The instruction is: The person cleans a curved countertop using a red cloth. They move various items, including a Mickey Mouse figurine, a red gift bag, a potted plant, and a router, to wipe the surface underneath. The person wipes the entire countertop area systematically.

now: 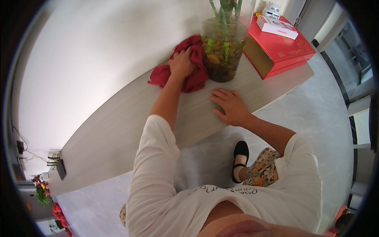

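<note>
My left hand presses down on a crumpled dark red cloth, which lies on the grey wood-grain tabletop against the wall. Just right of the cloth stands a tall clear glass vase with green stalks, tangled roots and dark water in its lower part. The cloth reaches up to the side of the vase. My right hand rests on the tabletop near its front edge, below the vase, with fingers spread and no object in it.
Right of the vase lies a red box, open on one side. A small white box and a white animal-shaped figure stand on it. A black router with cables sits at the tabletop's far left end.
</note>
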### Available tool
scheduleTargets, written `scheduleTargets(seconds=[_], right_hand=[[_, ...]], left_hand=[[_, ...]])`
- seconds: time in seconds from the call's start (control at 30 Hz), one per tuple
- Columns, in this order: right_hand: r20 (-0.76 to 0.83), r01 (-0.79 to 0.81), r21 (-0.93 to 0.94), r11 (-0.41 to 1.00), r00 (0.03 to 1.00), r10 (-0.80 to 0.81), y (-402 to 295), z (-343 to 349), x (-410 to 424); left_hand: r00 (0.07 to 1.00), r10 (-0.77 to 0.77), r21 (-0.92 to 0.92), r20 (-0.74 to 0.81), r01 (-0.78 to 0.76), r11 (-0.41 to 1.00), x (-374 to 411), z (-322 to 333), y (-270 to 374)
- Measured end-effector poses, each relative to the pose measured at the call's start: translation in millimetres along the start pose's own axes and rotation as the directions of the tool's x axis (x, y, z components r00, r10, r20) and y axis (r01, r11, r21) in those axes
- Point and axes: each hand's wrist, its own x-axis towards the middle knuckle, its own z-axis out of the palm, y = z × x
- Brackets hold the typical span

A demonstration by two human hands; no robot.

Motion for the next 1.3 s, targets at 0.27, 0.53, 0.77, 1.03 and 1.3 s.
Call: scheduleTargets(seconds=[0.27, 0.53, 0.77, 1.03, 1.3], right_hand=[[0.014, -0.022, 0.060, 0.998, 1.000, 0.022, -4, 0, -2], [0.021, -0.013, 0.077, 0.997, 1.000, 0.012, -2, 3, 0], [-0.054, 0.004, 0.012, 1.000, 0.999, -0.003, 1, 14, -5], [0.011, 0.072, -0.103, 0.992, 0.997, -0.072, 2, 31, 1], [0.217, 0.240, -0.087, 0.967, 0.952, -0.216, 18, 39, -1]], left_hand=[[0.982, 0.121, -0.109, 0.142, -0.106, 0.988, 36, 3, -18], [0.995, 0.096, -0.156, 0.006, -0.094, 0.983, -71, -11, -104], [0.991, 0.084, -0.274, -0.107, -0.111, 0.955, -212, -44, -89], [0.984, 0.110, -0.203, -0.139, -0.136, 0.970, -299, -70, 7], [0.995, -0.028, -0.208, -0.100, 0.007, 0.978, -324, -69, 88]])
